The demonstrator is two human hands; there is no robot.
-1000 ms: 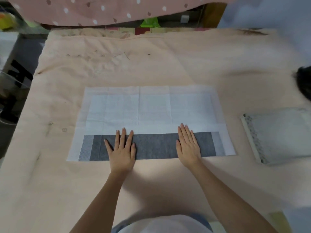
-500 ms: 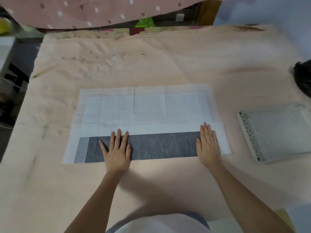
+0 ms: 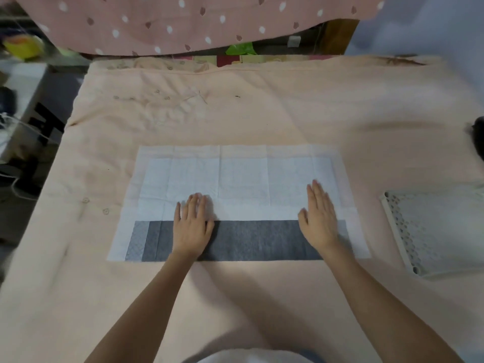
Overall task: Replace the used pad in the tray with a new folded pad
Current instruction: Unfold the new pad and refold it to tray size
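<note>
A white pad (image 3: pixel 241 176) lies spread flat on the peach cloth in front of me. Its near edge is folded over, showing a dark grey strip (image 3: pixel 256 239) of the underside. My left hand (image 3: pixel 192 226) lies flat on the strip's left half, its fingers reaching past the fold onto the white part. My right hand (image 3: pixel 318 218) presses flat near the strip's right end, fingers straight and also over the white. A white perforated tray (image 3: pixel 434 231) sits at the right edge, partly cut off by the frame.
The peach cloth (image 3: pixel 235 106) covers the whole work surface. A pink dotted fabric (image 3: pixel 183 22) hangs along the far edge. A dark object (image 3: pixel 478 134) shows at the far right. Clutter and cables (image 3: pixel 21 127) fill the floor to the left.
Both hands have slid away from me, from the grey strip up across the fold onto the white part. The right hand had first moved rightward along the strip.
</note>
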